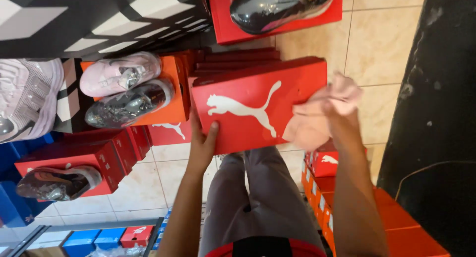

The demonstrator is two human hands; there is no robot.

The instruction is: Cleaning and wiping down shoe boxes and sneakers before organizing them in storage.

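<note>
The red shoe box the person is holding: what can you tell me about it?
The red shoe box is a flat, oblong carton, cardboard by its look, with a white leaping-cat emblem on its closed lid. It is held tilted above a tiled floor, in front of a stack of similar red boxes. The left hand grips its lower edge, thumb on the lid. The right hand presses a pale pink cloth against its right end.

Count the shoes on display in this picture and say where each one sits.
5: a dark glossy shoe top centre, a pink shoe above a grey one on an orange box, a brownish shoe lower left, a pale one far left. Others may be hidden.
</note>
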